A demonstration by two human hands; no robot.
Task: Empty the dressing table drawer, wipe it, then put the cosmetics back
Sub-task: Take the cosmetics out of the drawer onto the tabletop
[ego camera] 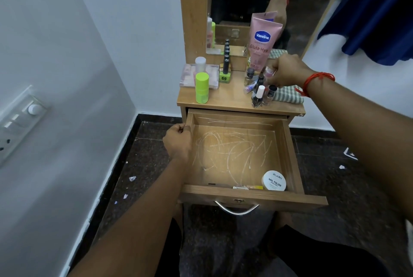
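The wooden drawer (290, 156) is pulled out, its bottom marked with white scratches. A white nail polish remover tub (274, 180) sits in its front right corner, with a few thin items (241, 187) along the front wall. My left hand (178, 142) is curled on the drawer's left wall. My right hand (285, 73) pinches a small bottle (268, 72) among the nail polish bottles (259, 95) on the tabletop. A pink Vaseline tube (261, 42) leans on the mirror behind them. A striped cloth (288, 96) lies under my right wrist.
On the tabletop (230, 97) at the left stand a lime-capped bottle (202, 87), a white-capped bottle (200, 63), a clear flat case (212, 75) and a green nail polish (224, 74). A switch panel (20, 120) is on the left wall. Blue fabric (375, 12) hangs at right.
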